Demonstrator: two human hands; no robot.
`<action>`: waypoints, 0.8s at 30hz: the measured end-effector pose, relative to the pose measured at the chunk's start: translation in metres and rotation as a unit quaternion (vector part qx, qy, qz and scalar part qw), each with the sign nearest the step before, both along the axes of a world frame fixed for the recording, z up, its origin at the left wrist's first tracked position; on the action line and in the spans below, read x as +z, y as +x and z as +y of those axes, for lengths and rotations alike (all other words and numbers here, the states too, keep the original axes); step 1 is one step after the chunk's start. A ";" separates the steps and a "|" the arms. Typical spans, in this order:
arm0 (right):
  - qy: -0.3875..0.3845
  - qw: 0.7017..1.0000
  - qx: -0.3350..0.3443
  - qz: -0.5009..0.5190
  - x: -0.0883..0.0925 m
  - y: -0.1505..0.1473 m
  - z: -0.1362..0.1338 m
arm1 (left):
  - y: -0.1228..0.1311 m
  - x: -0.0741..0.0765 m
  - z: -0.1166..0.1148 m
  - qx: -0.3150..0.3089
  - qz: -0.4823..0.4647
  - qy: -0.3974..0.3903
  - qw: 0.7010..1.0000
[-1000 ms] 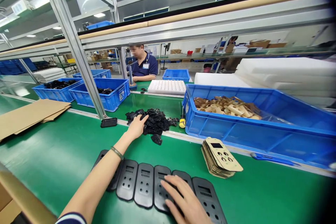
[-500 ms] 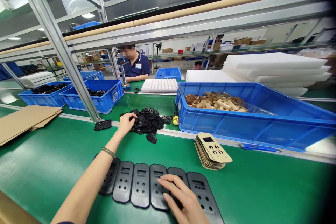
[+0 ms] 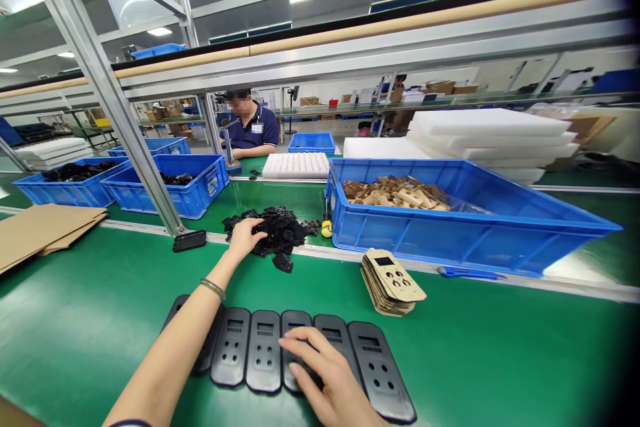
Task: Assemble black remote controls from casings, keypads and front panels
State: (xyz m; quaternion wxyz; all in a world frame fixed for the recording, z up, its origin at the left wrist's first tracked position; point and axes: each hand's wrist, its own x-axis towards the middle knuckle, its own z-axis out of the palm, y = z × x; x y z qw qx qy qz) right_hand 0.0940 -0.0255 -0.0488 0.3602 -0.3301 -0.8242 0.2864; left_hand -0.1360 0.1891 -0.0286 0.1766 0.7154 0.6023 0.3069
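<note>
My left hand (image 3: 245, 238) reaches over the left side of a heap of small flat black plastic pieces (image 3: 283, 230), thumb and index finger apart. Nothing shows between those two fingertips; the other fingers are partly hidden. A bangle circles that wrist. Closer to me, several black plastic panels (image 3: 263, 350) lie side by side in a row, each with a rectangular window, slots and round holes. Over the fourth panel from the left, my right hand (image 3: 325, 370) is spread open, fingertips on or just above it. My left forearm covers part of the leftmost panel.
A stack of tan cut-out plates (image 3: 393, 283) stands right of the heap, near a blue bin (image 3: 425, 233) of brown pieces. Beyond are a blue cutter (image 3: 470, 273), a yellow tool (image 3: 327, 229) and a metal post (image 3: 115, 107). A co-worker (image 3: 255, 130) sits opposite.
My right hand has slid a little left across the fourth panel. At the heap, my left thumb and index finger have parted. The view has shifted slightly.
</note>
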 end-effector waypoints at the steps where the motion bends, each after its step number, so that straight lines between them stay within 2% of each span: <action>1: -0.013 1.000 0.000 0.010 0.000 0.000 0.001 | -0.004 0.001 -0.002 0.020 -0.032 -0.008 0.999; 4: -0.062 0.997 -0.004 0.042 0.001 0.001 0.003 | -0.012 0.005 -0.010 0.063 -0.126 -0.037 0.989; 8: -0.132 0.987 -0.003 0.095 0.003 -0.002 0.005 | -0.011 0.009 -0.025 0.077 -0.228 -0.072 0.968; 10: -0.202 0.967 -0.011 0.153 0.003 -0.006 0.007 | -0.010 0.011 -0.033 0.075 -0.259 -0.087 0.959; 11: -0.253 0.948 -0.017 0.193 0.003 -0.007 0.007 | -0.008 0.012 -0.037 0.072 -0.268 -0.093 0.956; 13: -0.369 0.883 -0.033 0.289 0.003 -0.010 0.010 | -0.003 0.014 -0.048 0.062 -0.277 -0.098 0.954; 16: -0.516 0.732 -0.031 0.444 0.005 -0.014 0.015 | 0.015 0.017 -0.073 0.024 -0.264 -0.089 0.960; 18: -0.581 0.629 -0.008 0.515 0.007 -0.016 0.020 | 0.032 0.020 -0.098 -0.023 -0.240 -0.078 0.967; 19: -0.605 0.590 0.007 0.535 0.007 -0.016 0.022 | 0.042 0.022 -0.113 -0.052 -0.224 -0.072 0.971; 21: -0.619 0.548 0.019 0.562 0.006 -0.017 0.027 | 0.061 0.028 -0.144 -0.117 -0.182 -0.063 0.974; 22: -0.615 0.542 0.014 0.573 0.004 -0.017 0.029 | 0.069 0.031 -0.158 -0.156 -0.161 -0.063 0.973; 24: -0.606 0.539 -0.010 0.584 0.001 -0.016 0.031 | 0.078 0.040 -0.180 -0.295 -0.053 -0.055 0.952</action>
